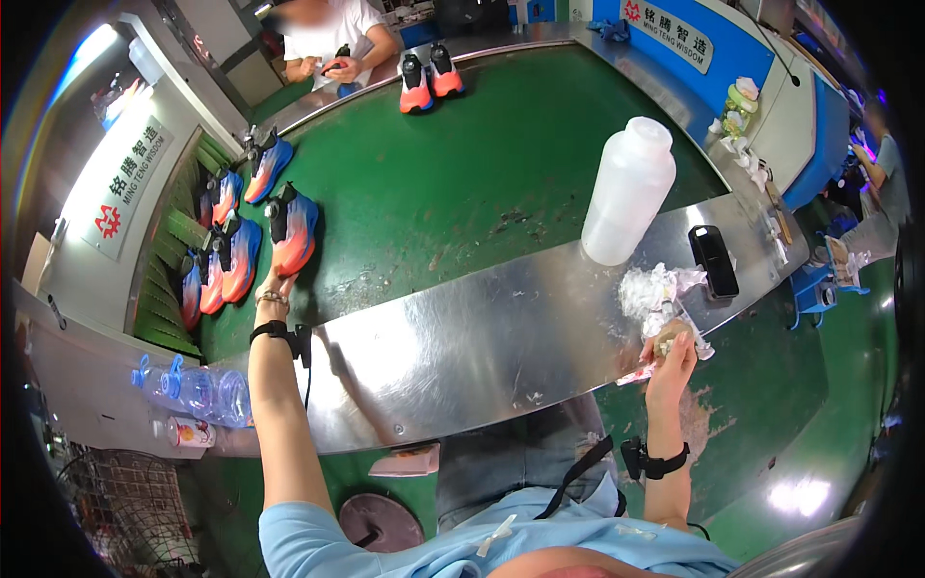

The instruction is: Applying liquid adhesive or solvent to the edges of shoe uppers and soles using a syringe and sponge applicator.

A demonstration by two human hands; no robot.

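Observation:
My left hand [276,285] reaches far left over the green belt, closed on the orange toe end of a running shoe [295,234] with a blue and black upper. More shoes of the same colours [241,255] stand in a cluster just to its left. At the right, over the metal table edge, my right hand [673,371] is closed on a small tan lump [671,336], partly hidden by the fingers. Crumpled white tissue [647,293] lies just beyond that hand. A black phone [713,261] rests to the right of the tissue.
A tall white plastic bottle [628,191] stands on the metal ledge [462,352]. Two more shoes [430,77] sit at the belt's far end, near another person [332,48] whose hands hold something. Clear plastic bottles [198,393] lie at the left, and green flaps [159,289] line that side.

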